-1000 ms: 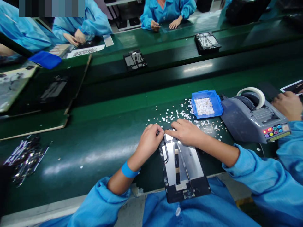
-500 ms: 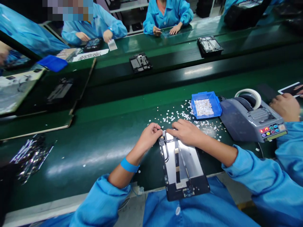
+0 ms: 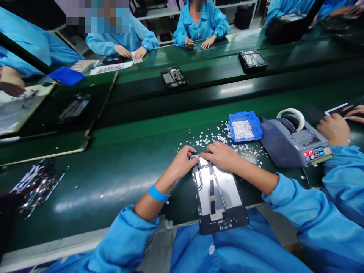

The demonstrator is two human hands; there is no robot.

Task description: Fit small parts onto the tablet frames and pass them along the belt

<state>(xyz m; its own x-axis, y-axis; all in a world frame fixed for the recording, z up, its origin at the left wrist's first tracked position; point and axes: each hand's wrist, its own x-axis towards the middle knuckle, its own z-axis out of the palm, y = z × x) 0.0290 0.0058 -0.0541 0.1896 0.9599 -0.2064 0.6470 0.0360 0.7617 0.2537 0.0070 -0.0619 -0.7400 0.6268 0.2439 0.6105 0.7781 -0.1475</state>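
Note:
An opened tablet [image 3: 224,189] lies face down before me, its silvery inside, dark flex cable and black lower end showing. Its lower end overhangs the table's front edge, above my lap. With a blue band at the wrist, my left hand [image 3: 183,161] is closed at the tablet's top left corner, thumb over the face. Bent fingers of my right hand [image 3: 223,156] grip the top edge, the index finger pointing toward the left thumb. Whether a small piece sits between the fingertips cannot be made out. Small white pieces [image 3: 209,139] lie scattered just beyond my hands.
A blue bin [image 3: 259,131] of white pieces stands beside a grey tape dispenser [image 3: 292,146] at right. Thin strip parts [image 3: 40,185] lie in a heap at left. Other opened tablets [image 3: 174,77] sit farther back. Co-workers sit opposite; another person's hand [image 3: 334,129] is at right.
My view has shifted slightly. Both my hands stay at the tablet's top, the left thumb slightly farther over the corner. Across the table, a co-worker's hands have come together over a white card.

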